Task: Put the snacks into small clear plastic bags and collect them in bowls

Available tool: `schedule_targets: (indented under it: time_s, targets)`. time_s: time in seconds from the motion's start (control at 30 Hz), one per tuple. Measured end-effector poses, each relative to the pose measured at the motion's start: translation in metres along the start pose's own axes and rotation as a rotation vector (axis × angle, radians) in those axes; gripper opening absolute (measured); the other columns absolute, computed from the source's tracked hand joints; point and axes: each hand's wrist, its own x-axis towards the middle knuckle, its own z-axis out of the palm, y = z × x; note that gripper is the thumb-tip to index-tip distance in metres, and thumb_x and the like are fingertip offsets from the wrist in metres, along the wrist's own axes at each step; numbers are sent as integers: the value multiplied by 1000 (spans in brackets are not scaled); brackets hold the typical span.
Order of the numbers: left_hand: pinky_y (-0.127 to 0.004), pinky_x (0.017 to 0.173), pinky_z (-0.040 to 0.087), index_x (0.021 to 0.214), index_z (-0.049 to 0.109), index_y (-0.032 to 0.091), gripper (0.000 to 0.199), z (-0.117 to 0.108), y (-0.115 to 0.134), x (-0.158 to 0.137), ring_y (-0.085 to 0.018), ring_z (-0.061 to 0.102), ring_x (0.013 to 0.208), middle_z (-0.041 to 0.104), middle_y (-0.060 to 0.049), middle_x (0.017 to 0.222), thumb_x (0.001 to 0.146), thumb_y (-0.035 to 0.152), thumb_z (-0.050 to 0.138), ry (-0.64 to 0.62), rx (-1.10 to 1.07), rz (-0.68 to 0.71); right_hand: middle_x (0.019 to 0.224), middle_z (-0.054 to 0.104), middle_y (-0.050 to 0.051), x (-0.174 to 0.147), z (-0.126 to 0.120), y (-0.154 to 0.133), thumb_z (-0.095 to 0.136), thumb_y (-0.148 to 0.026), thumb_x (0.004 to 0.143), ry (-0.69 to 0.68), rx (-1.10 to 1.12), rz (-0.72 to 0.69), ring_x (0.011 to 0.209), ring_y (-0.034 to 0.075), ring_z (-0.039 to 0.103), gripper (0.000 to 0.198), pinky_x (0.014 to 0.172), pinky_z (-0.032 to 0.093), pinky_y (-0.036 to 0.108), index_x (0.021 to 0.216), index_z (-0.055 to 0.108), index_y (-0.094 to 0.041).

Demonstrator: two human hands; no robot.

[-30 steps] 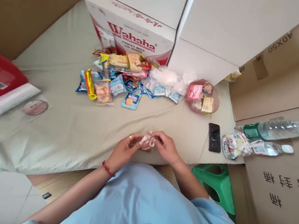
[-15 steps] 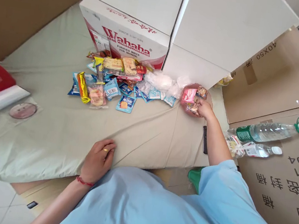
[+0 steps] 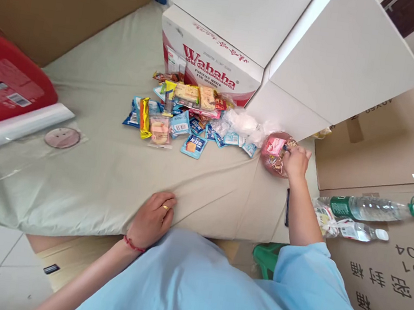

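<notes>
My right hand [image 3: 296, 163] reaches into a round, reddish see-through bowl [image 3: 274, 170] of wrapped snacks. Its fingers are pinched together; a small dark bit shows at the fingertips, too small to name. Beside them in the bowl lies a pink snack packet [image 3: 275, 146]. My left hand [image 3: 152, 218], wearing a ring, rests at the near edge of the cloth-covered surface [image 3: 217, 192], fingers curled together and holding nothing visible. Left of the bowl are crumpled clear plastic bags [image 3: 244, 123] and a heap of snacks, among them a blue packet [image 3: 193, 146] and a yellow-wrapped bar [image 3: 145, 118].
A Wahaha water carton [image 3: 212, 63] stands behind the heap, against white panels [image 3: 307, 46]. A red container [image 3: 9, 81] and a plastic roll [image 3: 18, 128] lie left. On the right are a dark phone-like object [image 3: 288, 207], water bottles [image 3: 380, 210] and large cardboard [image 3: 381, 148].
The view has swung, so the scene sits further right. My right hand stays at the bowl, its wrist now raised and more bent. My left hand keeps its place on the edge.
</notes>
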Motion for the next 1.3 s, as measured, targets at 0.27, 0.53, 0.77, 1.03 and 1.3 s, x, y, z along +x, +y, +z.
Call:
schedule_targets:
  time_s: [0.27, 0.53, 0.77, 1.03, 1.3]
  targets:
    - [-39, 90, 58, 105, 66, 18, 21, 0, -1, -1, -23, 65, 101, 69, -11, 107, 94, 8, 50, 7, -59, -35, 144, 56, 14, 46, 13, -139, 51, -17, 89, -36, 148, -525, 124, 30, 51, 43, 102, 48, 45, 129, 67, -20]
    - [-39, 90, 58, 102, 70, 20, 21, -8, -1, -6, -22, 68, 102, 73, -10, 106, 96, 18, 50, 9, -260, -236, 125, 62, 14, 30, -8, -163, 55, -35, 96, 43, 332, -340, 118, 30, 53, 18, 103, 47, 47, 97, 68, -22]
    - [-38, 85, 58, 101, 70, 22, 37, -12, 12, 24, -22, 69, 94, 72, -8, 100, 96, 55, 56, -88, -727, -659, 66, 44, -7, -104, -20, -176, 77, -57, 78, -387, 1514, 360, 48, 9, 25, 39, 40, 26, 21, 91, 55, -27]
    - [-37, 73, 59, 92, 67, 19, 52, 7, 35, 80, -23, 70, 86, 72, -9, 93, 78, 69, 74, -371, -1594, -1022, 62, 48, -7, -178, 0, -196, 83, -51, 73, -655, 1618, 492, 46, 7, 27, 36, 38, 22, 21, 87, 63, -24]
    - [-27, 68, 47, 89, 65, 19, 37, 20, 38, 65, -12, 56, 70, 62, 1, 80, 72, 47, 82, -73, -1029, -833, 84, 63, -1, -160, 1, -156, 76, -53, 83, -303, 1256, 234, 73, 14, 56, 34, 66, 51, 27, 101, 69, -25]
